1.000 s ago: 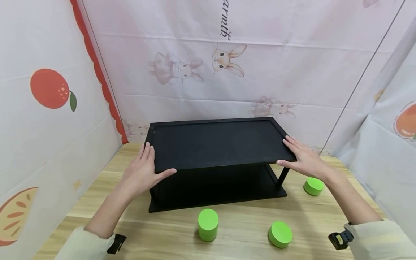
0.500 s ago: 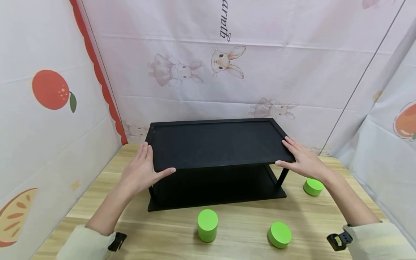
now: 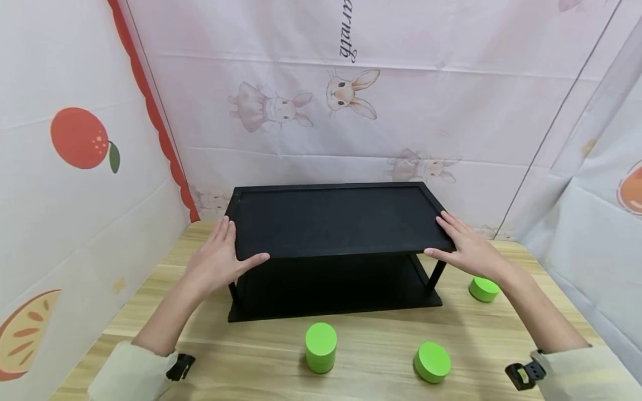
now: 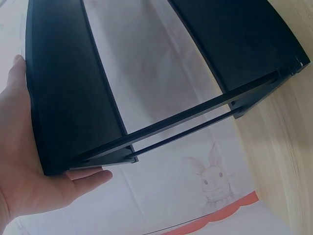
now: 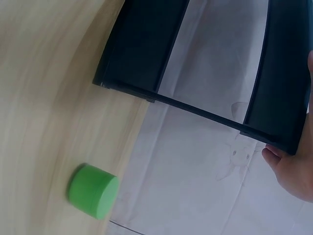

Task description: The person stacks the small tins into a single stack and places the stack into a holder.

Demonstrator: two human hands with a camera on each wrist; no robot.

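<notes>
A black two-tier shelf (image 3: pixel 331 223) stands on the wooden table, with a flat rimmed top board and a lower board joined by thin posts. My left hand (image 3: pixel 213 259) rests on the top board's front left corner, fingers straight along the side and thumb at the front edge. At the front right corner lies my right hand (image 3: pixel 468 245), its fingers extended over the side rim and its thumb along the front. From below, the left wrist view shows the left hand (image 4: pixel 29 152) against the board's corner. Likewise the right hand (image 5: pixel 298 166) touches its corner in the right wrist view.
In front of the shelf stand a taller green cylinder (image 3: pixel 321 348) and a shorter green cylinder (image 3: pixel 432 362). Another green cylinder (image 3: pixel 484 288) sits beyond the right forearm. Printed cloth walls (image 3: pixel 301 111) enclose the table (image 3: pixel 251 356) at the back and sides.
The shelf's front left corner has shifted slightly away from me, with my left hand moving along. My right hand stays at its corner. The green cylinders have not moved.
</notes>
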